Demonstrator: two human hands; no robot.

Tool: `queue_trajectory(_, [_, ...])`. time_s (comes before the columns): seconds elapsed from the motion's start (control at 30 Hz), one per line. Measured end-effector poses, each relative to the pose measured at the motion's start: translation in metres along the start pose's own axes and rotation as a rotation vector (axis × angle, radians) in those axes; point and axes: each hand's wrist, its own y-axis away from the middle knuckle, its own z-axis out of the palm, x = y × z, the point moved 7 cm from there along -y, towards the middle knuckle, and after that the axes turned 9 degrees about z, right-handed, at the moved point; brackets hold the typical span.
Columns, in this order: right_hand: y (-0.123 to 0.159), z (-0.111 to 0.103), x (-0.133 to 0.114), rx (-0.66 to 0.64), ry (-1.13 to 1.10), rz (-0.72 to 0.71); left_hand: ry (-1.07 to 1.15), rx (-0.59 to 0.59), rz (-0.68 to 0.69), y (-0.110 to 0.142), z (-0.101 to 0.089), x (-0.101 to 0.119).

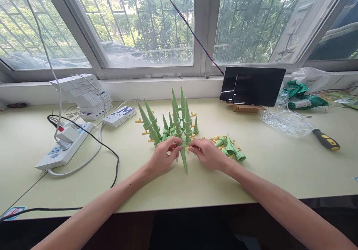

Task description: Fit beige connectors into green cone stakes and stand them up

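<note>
My left hand (167,154) is closed on a green plant watering spike (183,161), whose tip points down toward me. My right hand (208,154) pinches a small yellow valve (187,150) right beside the spike's wide end. Whether the valve sits in the spike, I cannot tell. Behind my hands stand several green spikes (176,119) with their tips up, many with yellow valves sticking out sideways. To the right of my right hand lies a loose pile of green spikes (229,145) and yellow valves (215,139).
At the left are a power strip (67,149) with cables, stacked white boxes (86,93) and a single white box (119,116). A black tablet (260,86) leans at the back right. Clear plastic wrap (288,123) and a screwdriver (326,139) lie farther right.
</note>
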Motion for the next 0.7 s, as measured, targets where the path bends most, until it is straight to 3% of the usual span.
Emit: queue_trajectory(0.7, [-0.0003, 0.0007, -0.0007, -0.023, 0.054, -0.006, -0.027, -0.01, 0.014, -0.0002, 0.0001, 0.0009])
